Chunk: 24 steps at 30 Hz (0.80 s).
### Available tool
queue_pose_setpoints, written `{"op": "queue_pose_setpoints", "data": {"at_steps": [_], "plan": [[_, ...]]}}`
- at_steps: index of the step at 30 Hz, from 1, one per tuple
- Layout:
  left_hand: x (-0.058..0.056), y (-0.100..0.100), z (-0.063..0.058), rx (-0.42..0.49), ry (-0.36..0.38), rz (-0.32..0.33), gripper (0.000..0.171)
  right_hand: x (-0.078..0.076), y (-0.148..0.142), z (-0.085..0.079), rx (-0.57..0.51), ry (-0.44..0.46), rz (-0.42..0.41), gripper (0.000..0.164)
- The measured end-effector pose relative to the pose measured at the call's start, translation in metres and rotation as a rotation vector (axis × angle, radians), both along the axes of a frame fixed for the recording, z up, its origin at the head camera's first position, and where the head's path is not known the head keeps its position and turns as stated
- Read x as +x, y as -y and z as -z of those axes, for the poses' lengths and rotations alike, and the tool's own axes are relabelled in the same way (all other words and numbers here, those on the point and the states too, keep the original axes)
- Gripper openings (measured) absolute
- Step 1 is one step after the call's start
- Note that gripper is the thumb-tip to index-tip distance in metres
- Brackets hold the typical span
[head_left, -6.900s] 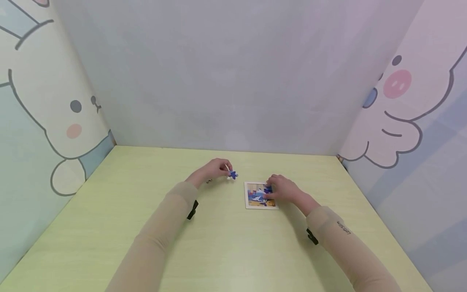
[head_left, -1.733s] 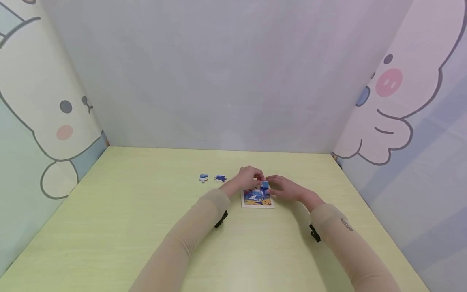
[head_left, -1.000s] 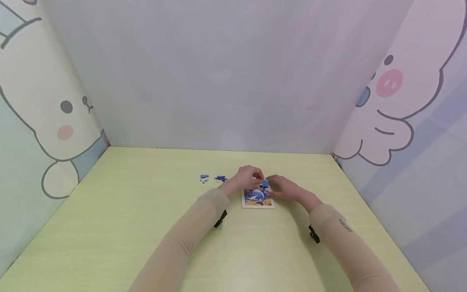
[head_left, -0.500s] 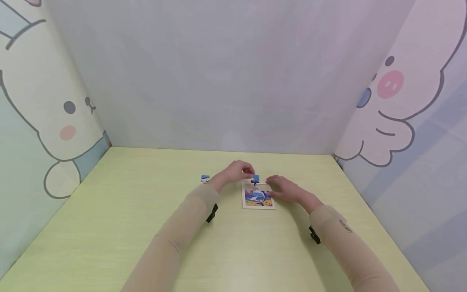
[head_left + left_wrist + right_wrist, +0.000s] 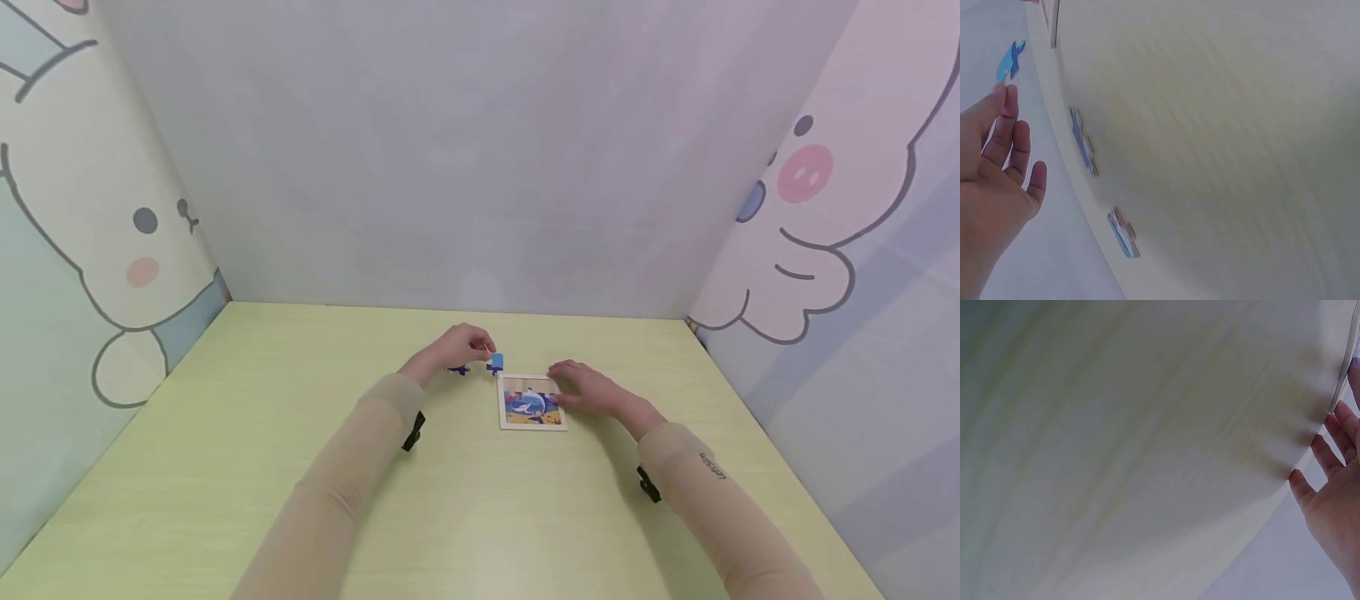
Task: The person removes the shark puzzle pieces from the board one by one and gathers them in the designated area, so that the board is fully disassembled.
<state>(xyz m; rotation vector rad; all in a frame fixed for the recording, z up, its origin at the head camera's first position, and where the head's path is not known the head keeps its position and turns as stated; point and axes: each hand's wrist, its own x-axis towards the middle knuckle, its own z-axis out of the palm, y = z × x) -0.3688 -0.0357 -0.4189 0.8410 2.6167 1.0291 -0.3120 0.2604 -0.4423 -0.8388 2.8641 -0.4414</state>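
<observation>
Between thumb and index finger my left hand [image 5: 453, 343] pinches a jigsaw piece [image 5: 495, 362], light blue above and dark blue below; the left wrist view shows the piece [image 5: 1007, 62] raised off the table. A square puzzle frame [image 5: 532, 427] with a white border lies to its right, holding a whale picture whose top strip is bare board. My right hand [image 5: 588, 387] rests at the frame's right side, thumb over the border. In the right wrist view its fingertips [image 5: 1297, 476] touch the tabletop beside the frame edge [image 5: 1342, 369].
Two loose jigsaw pieces lie on the table below my left hand: a dark blue one [image 5: 1083, 140] and a light blue and white one [image 5: 1124, 232]. The head view partly hides them behind the left hand. A pale wall [image 5: 480, 167] closes off the table's far edge.
My left hand has lifted the light-and-dark-blue jigsaw piece away from the frame's upper right corner and moved it left, past the frame. The right hand has stayed at the frame's right side.
</observation>
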Motion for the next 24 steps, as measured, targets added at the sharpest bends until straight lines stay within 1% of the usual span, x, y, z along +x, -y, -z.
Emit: {"op": "queue_pose_setpoints", "data": {"at_steps": [5, 10, 14, 16, 21, 24], "plan": [[-0.003, 0.008, 0.006, 0.008, 0.033, -0.018, 0.011, -0.001, -0.001, 0.001, 0.005, -0.002, -0.001, 0.053], [-0.007, 0.013, 0.013, 0.001, 0.037, -0.032, 0.009, 0.0, 0.0, 0.001, -0.001, 0.004, 0.007, 0.053], [-0.008, 0.014, 0.018, -0.016, 0.063, -0.053, 0.008, 0.0, 0.001, 0.0, 0.0, 0.005, 0.009, 0.052], [-0.007, 0.013, 0.019, -0.036, 0.064, -0.066, 0.008, 0.0, 0.001, 0.0, 0.003, 0.006, 0.012, 0.052], [-0.006, 0.01, 0.018, -0.111, 0.01, -0.096, 0.006, -0.001, 0.001, 0.001, 0.009, 0.009, 0.013, 0.053], [-0.005, 0.009, 0.019, -0.145, -0.022, -0.103, 0.006, -0.001, 0.001, 0.001, 0.008, 0.012, 0.015, 0.053]]}}
